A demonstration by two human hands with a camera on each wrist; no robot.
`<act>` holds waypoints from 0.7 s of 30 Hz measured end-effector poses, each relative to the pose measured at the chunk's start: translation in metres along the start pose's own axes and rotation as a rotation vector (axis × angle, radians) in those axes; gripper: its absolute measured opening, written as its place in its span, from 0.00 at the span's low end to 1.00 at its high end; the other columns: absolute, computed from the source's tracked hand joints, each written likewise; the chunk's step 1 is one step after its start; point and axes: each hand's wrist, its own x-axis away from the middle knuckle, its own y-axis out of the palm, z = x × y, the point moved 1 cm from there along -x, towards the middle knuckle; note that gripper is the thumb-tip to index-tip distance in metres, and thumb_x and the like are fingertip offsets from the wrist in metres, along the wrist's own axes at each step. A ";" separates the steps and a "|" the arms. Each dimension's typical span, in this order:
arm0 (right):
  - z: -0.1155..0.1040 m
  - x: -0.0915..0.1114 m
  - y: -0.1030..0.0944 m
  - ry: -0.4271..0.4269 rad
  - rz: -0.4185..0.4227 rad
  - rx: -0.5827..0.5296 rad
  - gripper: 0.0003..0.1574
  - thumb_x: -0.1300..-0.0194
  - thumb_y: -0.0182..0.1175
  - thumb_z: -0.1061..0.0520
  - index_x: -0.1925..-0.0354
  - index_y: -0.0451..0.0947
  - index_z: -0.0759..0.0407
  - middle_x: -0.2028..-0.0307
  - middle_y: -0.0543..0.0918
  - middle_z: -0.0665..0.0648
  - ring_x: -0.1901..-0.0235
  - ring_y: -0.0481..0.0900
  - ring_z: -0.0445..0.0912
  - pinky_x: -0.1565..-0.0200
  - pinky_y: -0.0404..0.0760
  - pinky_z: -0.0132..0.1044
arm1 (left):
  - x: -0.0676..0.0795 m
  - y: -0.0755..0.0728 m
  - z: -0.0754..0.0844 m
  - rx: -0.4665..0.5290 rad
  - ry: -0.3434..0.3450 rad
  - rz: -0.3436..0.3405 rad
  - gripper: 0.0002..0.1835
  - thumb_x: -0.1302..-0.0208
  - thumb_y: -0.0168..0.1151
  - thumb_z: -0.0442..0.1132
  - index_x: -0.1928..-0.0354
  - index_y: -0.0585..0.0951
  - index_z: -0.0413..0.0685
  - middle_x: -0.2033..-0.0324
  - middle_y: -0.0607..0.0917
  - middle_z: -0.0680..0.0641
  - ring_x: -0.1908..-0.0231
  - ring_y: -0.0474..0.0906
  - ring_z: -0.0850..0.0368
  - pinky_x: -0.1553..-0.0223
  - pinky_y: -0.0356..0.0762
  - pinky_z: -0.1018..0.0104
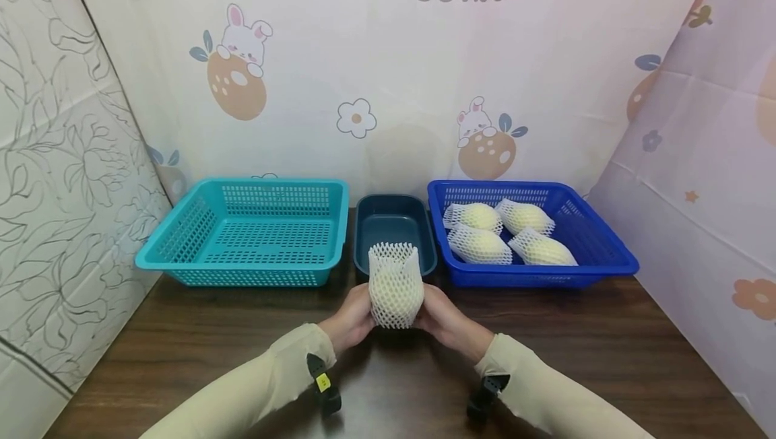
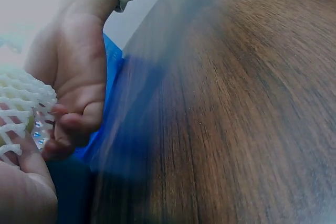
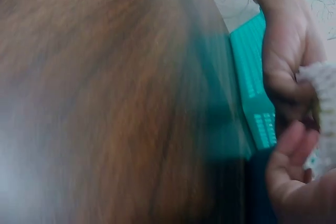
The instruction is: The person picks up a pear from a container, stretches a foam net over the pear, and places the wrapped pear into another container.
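A pale yellow fruit in a white foam net sleeve (image 1: 396,294) is held between both hands above the table, just in front of the dark teal tub. My left hand (image 1: 353,316) grips it from the left, and my right hand (image 1: 445,321) grips it from the right. The sleeve's open end points up and away. In the left wrist view the netting (image 2: 21,103) lies between the two hands. The right wrist view shows curled fingertips (image 3: 294,137) at the netted fruit's underside. The fruit itself is mostly hidden by the net.
A turquoise basket (image 1: 242,267) stands at the left and a blue basket (image 1: 545,269) at the right, holding several netted pale fruits (image 1: 481,245). Between them sits the dark teal tub (image 1: 394,207). The baskets and tub stand on a dark wooden table (image 1: 242,331) before a patterned cloth backdrop.
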 end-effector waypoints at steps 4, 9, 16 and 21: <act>-0.014 0.008 -0.012 -0.005 -0.005 0.252 0.21 0.25 0.41 0.50 0.55 0.74 0.66 0.74 0.80 0.54 0.77 0.79 0.45 0.66 0.81 0.43 | 0.005 -0.001 0.005 0.049 0.004 -0.027 0.23 0.28 0.50 0.49 0.38 0.69 0.44 0.46 0.76 0.46 0.50 0.74 0.56 0.48 0.71 0.59; -0.037 0.016 -0.019 -0.297 0.031 0.448 0.22 0.25 0.44 0.55 0.46 0.71 0.71 0.59 0.79 0.62 0.63 0.80 0.49 0.55 0.79 0.48 | 0.011 -0.001 0.011 0.056 0.008 -0.041 0.22 0.27 0.49 0.48 0.38 0.69 0.44 0.47 0.76 0.47 0.52 0.74 0.57 0.49 0.71 0.61; -0.040 0.023 -0.007 -0.565 -0.167 0.537 0.45 0.38 0.64 0.51 0.31 0.54 0.62 0.36 0.65 0.64 0.38 0.64 0.56 0.41 0.65 0.54 | 0.015 0.004 0.015 0.028 0.006 -0.043 0.22 0.26 0.46 0.48 0.37 0.68 0.44 0.46 0.76 0.46 0.51 0.73 0.56 0.48 0.71 0.60; -0.025 0.018 0.005 -0.553 -0.092 0.595 0.62 0.52 0.75 0.48 0.29 0.48 0.50 0.37 0.65 0.55 0.45 0.69 0.51 0.42 0.67 0.51 | 0.014 0.007 0.015 0.010 0.022 -0.021 0.22 0.26 0.46 0.48 0.37 0.70 0.44 0.45 0.77 0.45 0.50 0.75 0.57 0.46 0.71 0.59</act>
